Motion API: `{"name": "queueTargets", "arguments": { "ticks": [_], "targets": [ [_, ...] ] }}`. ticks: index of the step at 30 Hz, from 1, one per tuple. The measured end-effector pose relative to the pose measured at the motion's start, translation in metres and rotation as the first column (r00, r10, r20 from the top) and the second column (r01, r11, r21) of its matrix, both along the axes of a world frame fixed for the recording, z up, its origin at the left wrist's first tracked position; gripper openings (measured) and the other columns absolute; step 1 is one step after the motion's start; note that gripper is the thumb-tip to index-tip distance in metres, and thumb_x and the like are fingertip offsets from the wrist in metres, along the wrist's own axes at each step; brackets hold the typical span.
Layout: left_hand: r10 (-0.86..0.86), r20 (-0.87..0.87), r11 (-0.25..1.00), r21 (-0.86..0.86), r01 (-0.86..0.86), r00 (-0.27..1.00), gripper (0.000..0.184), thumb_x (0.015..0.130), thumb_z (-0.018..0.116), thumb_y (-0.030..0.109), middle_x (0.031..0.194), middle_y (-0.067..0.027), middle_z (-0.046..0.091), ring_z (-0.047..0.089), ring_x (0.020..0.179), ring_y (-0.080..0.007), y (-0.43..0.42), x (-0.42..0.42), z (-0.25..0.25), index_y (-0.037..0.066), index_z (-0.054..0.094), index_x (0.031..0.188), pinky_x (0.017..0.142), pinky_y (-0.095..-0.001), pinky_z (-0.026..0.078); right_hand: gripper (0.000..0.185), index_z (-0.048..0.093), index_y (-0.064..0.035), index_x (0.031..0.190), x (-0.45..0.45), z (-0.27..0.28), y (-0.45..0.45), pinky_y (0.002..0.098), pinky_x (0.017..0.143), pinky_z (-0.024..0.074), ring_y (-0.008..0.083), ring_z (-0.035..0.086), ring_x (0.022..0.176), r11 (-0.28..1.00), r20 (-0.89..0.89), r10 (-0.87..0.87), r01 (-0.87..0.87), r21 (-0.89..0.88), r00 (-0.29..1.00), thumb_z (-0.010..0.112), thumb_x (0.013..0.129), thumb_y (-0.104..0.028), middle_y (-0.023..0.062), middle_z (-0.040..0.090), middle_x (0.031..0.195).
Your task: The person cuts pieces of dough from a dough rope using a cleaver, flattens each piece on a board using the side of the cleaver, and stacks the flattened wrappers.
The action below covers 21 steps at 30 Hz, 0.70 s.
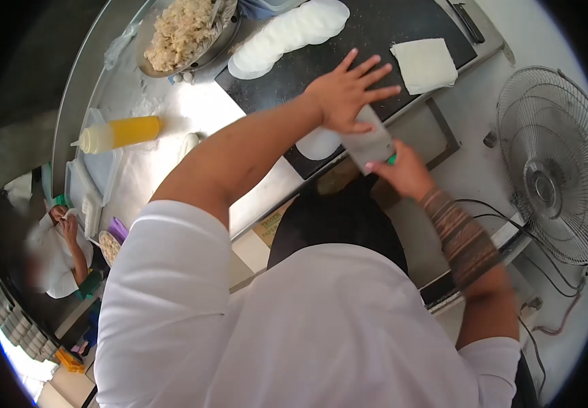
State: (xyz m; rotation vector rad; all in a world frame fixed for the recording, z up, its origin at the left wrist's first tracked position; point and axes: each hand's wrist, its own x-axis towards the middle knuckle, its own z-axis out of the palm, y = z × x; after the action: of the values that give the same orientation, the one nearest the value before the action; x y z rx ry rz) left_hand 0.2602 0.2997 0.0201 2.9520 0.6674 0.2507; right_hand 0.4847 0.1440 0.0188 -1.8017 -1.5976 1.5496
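My right hand (403,171) is closed around the green handle of a cleaver (370,139), whose wide flat metal blade lies low over the front edge of a black board (267,95). My left hand (350,93) is spread out, fingers apart, over the far end of the blade; its thumb overlaps the metal. Whether the palm presses on it I cannot tell. Beside the blade, a thin round white dough wrapper (318,145) lies on the board, partly covered. Farther back is an overlapping row of round white wrappers (294,37). A folded white cloth (425,64) rests at the board's right edge.
A bowl of pale chunky filling (182,34) stands at the back left. On the steel table lies a squeeze bottle of yellow liquid (120,134). A fan (549,166) with loose cables is at the right. Another person (62,251) sits at far left.
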Motion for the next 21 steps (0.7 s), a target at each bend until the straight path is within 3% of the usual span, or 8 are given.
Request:
{"name": "queueTargets", "arguments": {
  "ticks": [1, 7, 10, 13, 15, 16, 18, 21],
  "targets": [
    [0.034, 0.042, 0.999, 0.037, -0.035, 0.999, 0.089, 0.091, 0.063, 0.068, 0.175, -0.0146, 0.031, 0.025, 0.162, -0.0402, 0.009, 0.005, -0.005, 0.031, 0.037, 0.167, 0.129, -0.0674, 0.015, 0.063, 0.063, 0.0033, 0.132, 0.011, -0.003, 0.015, 0.0403, 0.099, 0.0552, 0.0276, 0.072, 0.111, 0.997, 0.027, 0.037, -0.039, 0.073, 0.999, 0.089, 0.088, -0.032, 0.0182, 0.075, 0.119],
    [0.318, 0.319, 0.907, 0.173, -0.385, 0.893, 0.064, 0.099, 0.062, 0.052, 0.164, -0.0159, 0.047, 0.038, 0.155, -0.0418, 0.041, 0.003, -0.007, 0.028, 0.052, 0.157, 0.126, -0.0665, 0.023, 0.060, 0.064, 0.0044, 0.123, 0.013, 0.042, 0.076, 0.0483, 0.093, 0.0549, 0.0443, 0.070, 0.108, 0.952, 0.339, 0.157, -0.233, 0.197, 0.927, 0.081, 0.093, -0.045, 0.0270, 0.073, 0.112],
    [0.593, 0.302, 0.790, -0.040, -0.611, 0.747, 0.041, 0.101, 0.062, 0.042, 0.145, -0.0150, 0.064, 0.058, 0.135, -0.0412, 0.037, -0.007, 0.015, 0.023, 0.071, 0.136, 0.115, -0.0635, 0.038, 0.058, 0.064, 0.0037, 0.125, 0.012, 0.036, 0.048, 0.0489, 0.092, 0.0549, 0.0438, 0.070, 0.107, 0.959, 0.307, 0.104, -0.176, 0.220, 0.946, 0.080, 0.094, -0.043, 0.0274, 0.073, 0.111],
    [0.544, -0.140, 0.667, -0.526, -0.527, 0.828, 0.039, 0.105, 0.057, 0.044, 0.089, -0.0172, 0.078, 0.077, 0.092, -0.0333, 0.022, -0.030, 0.039, 0.011, 0.079, 0.107, 0.087, -0.0534, 0.058, 0.058, 0.063, 0.0037, 0.126, 0.025, 0.038, 0.006, 0.0493, 0.092, 0.0548, 0.0442, 0.070, 0.107, 0.972, 0.247, 0.183, -0.213, 0.097, 0.951, 0.080, 0.095, -0.042, 0.0279, 0.072, 0.112],
    [0.285, -0.591, 0.307, -0.689, -0.656, 0.754, 0.061, 0.104, 0.058, 0.059, 0.086, -0.0177, 0.075, 0.076, 0.095, -0.0331, -0.004, -0.033, 0.067, 0.001, 0.076, 0.106, 0.089, -0.0456, 0.058, 0.057, 0.063, 0.0038, 0.126, 0.035, 0.054, -0.023, 0.0490, 0.092, 0.0549, 0.0443, 0.070, 0.106, 0.966, 0.290, 0.246, -0.259, 0.006, 0.925, 0.080, 0.095, -0.041, 0.0275, 0.072, 0.112],
    [0.283, -0.618, 0.316, -0.662, -0.680, 0.733, 0.060, 0.100, 0.063, 0.059, 0.089, -0.0190, 0.075, 0.077, 0.093, -0.0319, -0.018, -0.036, 0.067, 0.000, 0.075, 0.106, 0.084, -0.0413, 0.060, 0.057, 0.063, 0.0039, 0.126, 0.041, 0.061, -0.030, 0.0489, 0.092, 0.0550, 0.0443, 0.070, 0.106, 0.959, 0.310, 0.278, -0.280, -0.038, 0.909, 0.080, 0.095, -0.041, 0.0274, 0.073, 0.112],
    [0.514, -0.242, 0.658, -0.504, -0.559, 0.823, 0.044, 0.097, 0.072, 0.043, 0.094, -0.0201, 0.074, 0.077, 0.089, -0.0278, -0.049, -0.060, 0.036, 0.000, 0.073, 0.105, 0.078, -0.0372, 0.062, 0.058, 0.063, 0.0046, 0.126, 0.051, 0.072, -0.033, 0.0488, 0.092, 0.0550, 0.0439, 0.070, 0.106, 0.957, 0.326, 0.284, -0.285, -0.047, 0.902, 0.079, 0.095, -0.041, 0.0274, 0.072, 0.112],
    [0.752, -0.055, 0.498, -0.606, -0.620, 0.657, 0.028, 0.092, 0.076, 0.022, 0.101, -0.0183, 0.074, 0.076, 0.085, -0.0215, -0.068, -0.084, 0.022, -0.002, 0.072, 0.105, 0.072, -0.0347, 0.062, 0.058, 0.063, 0.0055, 0.125, 0.074, 0.055, -0.022, 0.0488, 0.091, 0.0550, 0.0428, 0.071, 0.106, 0.971, 0.369, 0.181, -0.225, 0.078, 0.911, 0.079, 0.095, -0.041, 0.0272, 0.073, 0.111]
  ]
}}
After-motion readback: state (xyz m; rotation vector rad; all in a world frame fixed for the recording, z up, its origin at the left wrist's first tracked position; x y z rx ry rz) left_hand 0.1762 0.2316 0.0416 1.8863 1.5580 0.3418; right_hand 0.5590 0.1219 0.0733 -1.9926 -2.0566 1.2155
